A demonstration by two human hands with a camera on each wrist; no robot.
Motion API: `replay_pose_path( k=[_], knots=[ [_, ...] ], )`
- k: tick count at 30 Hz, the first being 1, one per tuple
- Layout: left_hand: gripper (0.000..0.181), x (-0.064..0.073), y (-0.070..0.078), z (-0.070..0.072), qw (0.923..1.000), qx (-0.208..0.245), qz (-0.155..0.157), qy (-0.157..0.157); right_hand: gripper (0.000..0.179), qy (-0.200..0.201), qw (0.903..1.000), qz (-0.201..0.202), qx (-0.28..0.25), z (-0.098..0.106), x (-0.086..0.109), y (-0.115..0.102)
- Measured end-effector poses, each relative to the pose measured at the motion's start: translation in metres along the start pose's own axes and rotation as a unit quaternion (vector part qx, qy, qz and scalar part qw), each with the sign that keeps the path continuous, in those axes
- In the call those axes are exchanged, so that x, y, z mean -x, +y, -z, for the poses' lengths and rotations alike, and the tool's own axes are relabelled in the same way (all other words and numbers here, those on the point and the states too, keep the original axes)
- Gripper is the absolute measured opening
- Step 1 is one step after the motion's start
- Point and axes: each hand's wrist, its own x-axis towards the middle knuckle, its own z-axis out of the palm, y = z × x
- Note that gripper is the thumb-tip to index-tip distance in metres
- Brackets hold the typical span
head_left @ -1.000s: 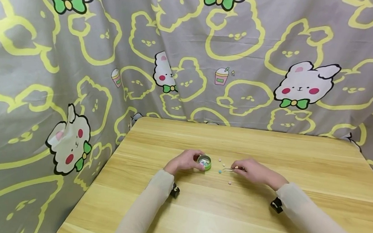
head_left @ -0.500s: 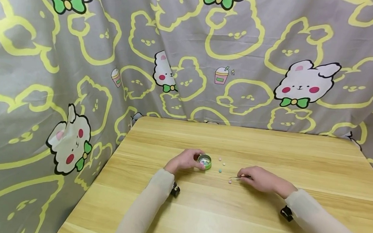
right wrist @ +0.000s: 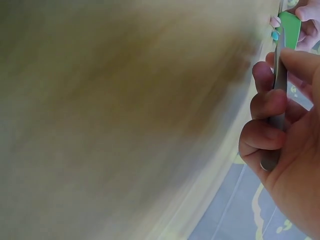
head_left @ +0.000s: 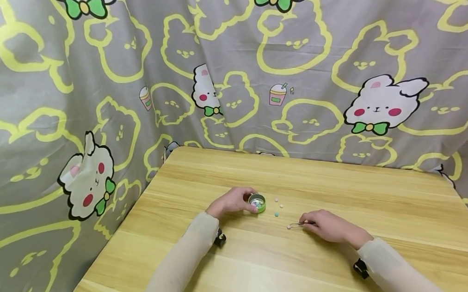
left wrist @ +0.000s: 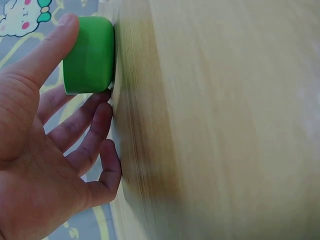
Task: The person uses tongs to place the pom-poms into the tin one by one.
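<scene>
Right hand (head_left: 328, 225) has the tweezers (right wrist: 281, 82) pinched, tips at the pink bead (head_left: 288, 227), can't tell if it's caught; left hand (head_left: 235, 200) grips the green tin (head_left: 260, 210) off to its left. I'd squeeze gently, beads probably skitter.

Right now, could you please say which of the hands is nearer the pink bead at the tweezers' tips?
The right hand: it holds the tweezers right of the pink bead. The left hand is farther, to its left, gripping the green tin.
</scene>
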Motion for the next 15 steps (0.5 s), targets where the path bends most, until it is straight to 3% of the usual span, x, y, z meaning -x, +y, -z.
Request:
replay_pose_path(
  k=[15],
  knots=[
    [0.053, -0.0004, -0.0007, 0.0001, 1.0000, -0.003, -0.004, -0.001, 0.012, 0.012, 0.9999, 0.004, 0.003, 0.0017, -0.0004, 0.0010]
  ],
)
